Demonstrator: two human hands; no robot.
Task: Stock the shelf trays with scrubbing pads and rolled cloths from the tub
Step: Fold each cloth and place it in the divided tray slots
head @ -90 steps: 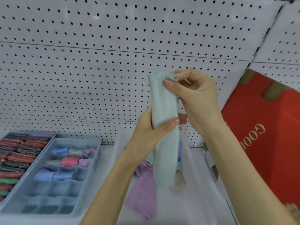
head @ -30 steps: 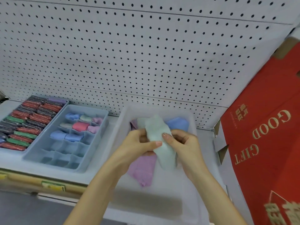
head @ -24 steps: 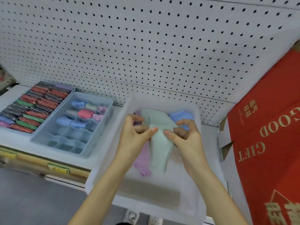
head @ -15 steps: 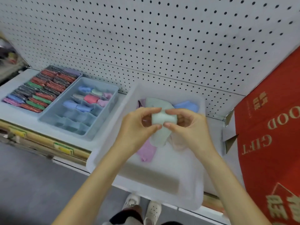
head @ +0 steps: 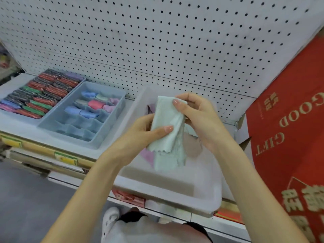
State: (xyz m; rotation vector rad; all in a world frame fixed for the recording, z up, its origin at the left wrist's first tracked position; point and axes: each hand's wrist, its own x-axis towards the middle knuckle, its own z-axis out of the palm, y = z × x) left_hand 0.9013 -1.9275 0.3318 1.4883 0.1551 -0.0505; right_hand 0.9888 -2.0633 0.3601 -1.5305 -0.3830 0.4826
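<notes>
A pale green cloth (head: 166, 118) hangs folded above the clear tub (head: 168, 190). My left hand (head: 140, 134) grips its middle with the thumb across the front. My right hand (head: 198, 116) pinches its top edge. Under it in the tub lie a pink cloth (head: 147, 156) and a beige cloth (head: 192, 146). To the left, the blue divided tray (head: 112, 127) holds several rolled cloths (head: 95, 104) in its far cells. Its near cells hold nothing. Further left, a tray of scrubbing pads (head: 40, 95) shows red, green and dark packs.
A white pegboard wall (head: 157, 41) backs the shelf. A red gift box (head: 289, 137) stands at the right, against the tub. The shelf's front edge (head: 66, 159) carries price labels. Below it I see grey floor and a white shoe (head: 109, 219).
The cloth was a tight bundle between both hands half a second ago. Now it hangs longer, partly unrolled, with my right hand at its top edge. The view has tilted further down.
</notes>
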